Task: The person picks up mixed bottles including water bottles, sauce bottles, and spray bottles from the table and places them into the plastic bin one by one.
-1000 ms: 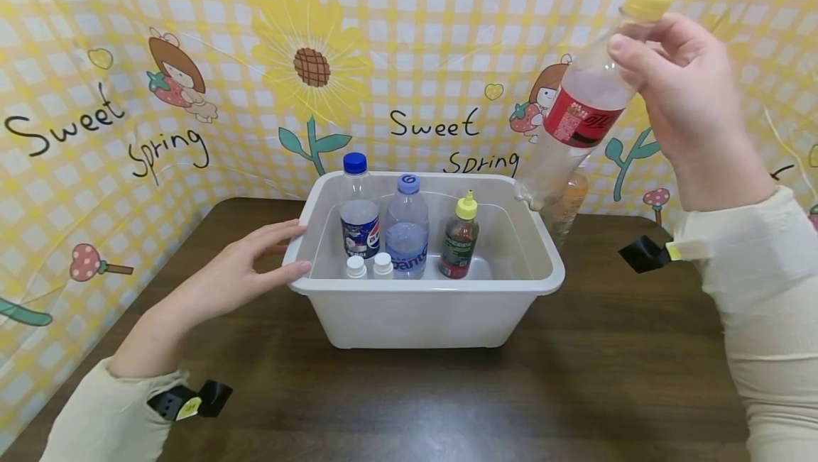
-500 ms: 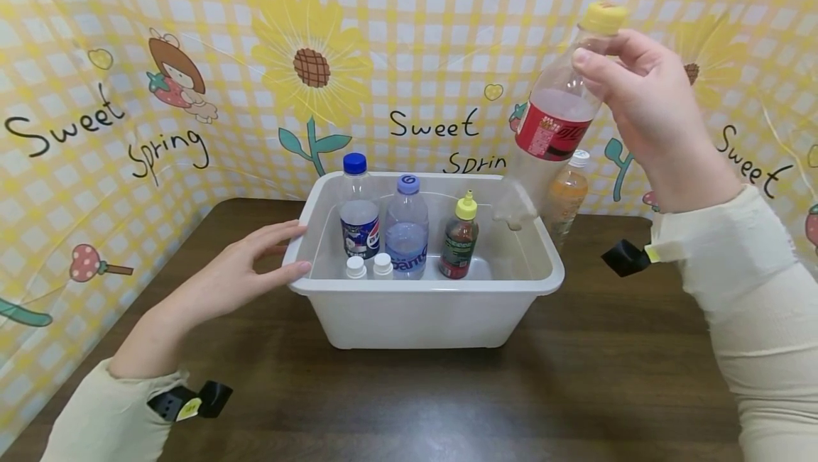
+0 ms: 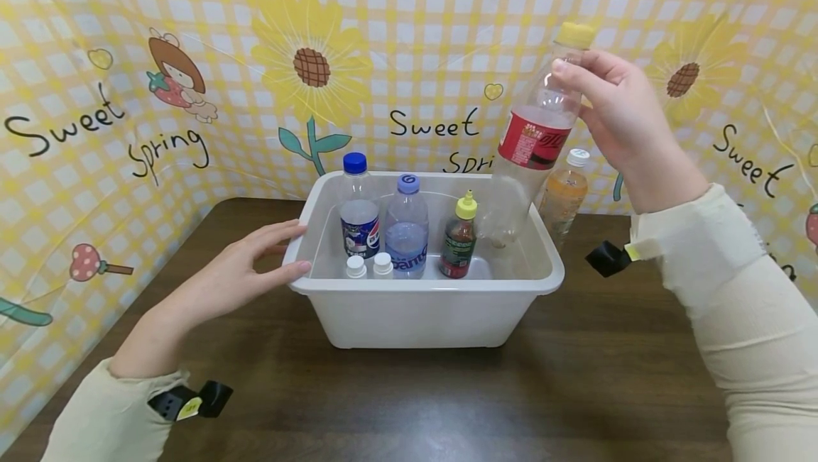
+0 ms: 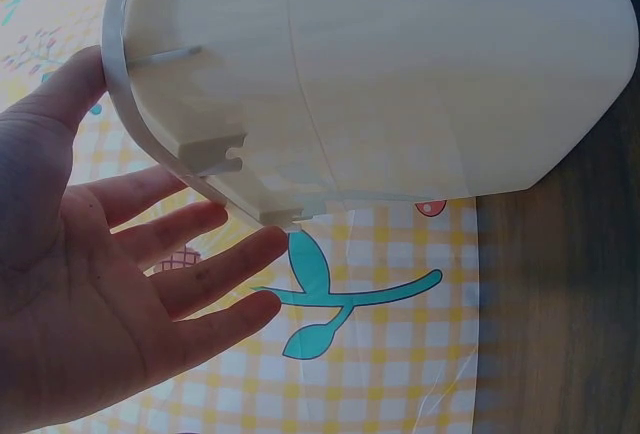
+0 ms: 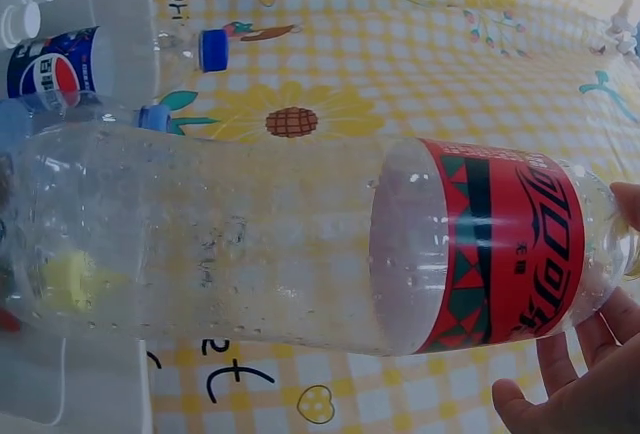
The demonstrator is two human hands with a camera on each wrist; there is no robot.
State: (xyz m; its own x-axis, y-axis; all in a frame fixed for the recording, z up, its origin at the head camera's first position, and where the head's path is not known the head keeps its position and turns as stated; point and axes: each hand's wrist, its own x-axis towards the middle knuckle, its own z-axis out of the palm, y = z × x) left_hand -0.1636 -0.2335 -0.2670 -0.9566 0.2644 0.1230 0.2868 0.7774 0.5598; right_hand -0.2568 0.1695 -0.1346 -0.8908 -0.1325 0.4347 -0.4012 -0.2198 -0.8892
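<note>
My right hand (image 3: 623, 103) pinches a clear plastic cola bottle (image 3: 535, 139) by its neck, just below the yellow cap. The bottle tilts, its base dipping inside the right end of a white plastic tub (image 3: 415, 316). In the right wrist view its red label (image 5: 510, 244) shows and the body looks clear. My left hand (image 3: 236, 270) rests thumb and fingertips on the tub's left rim, fingers extended. Inside the tub stand a blue-capped Pepsi bottle (image 3: 360, 224), a bluish bottle with a lilac cap (image 3: 407, 235) and a dark squeeze bottle with a yellow nozzle cap (image 3: 459, 245).
Two small white-capped bottles (image 3: 369, 267) stand by the tub's near wall, mostly hidden. Behind its right end, an orange-tinted bottle with a white cap (image 3: 565, 192) stands on the dark wooden table (image 3: 409, 405). Yellow checked cloth (image 3: 434, 36) encloses the back and sides.
My right hand has brought the cola bottle left and down, from beyond the tub's right edge to inside it. The left hand and the tub have stayed put.
</note>
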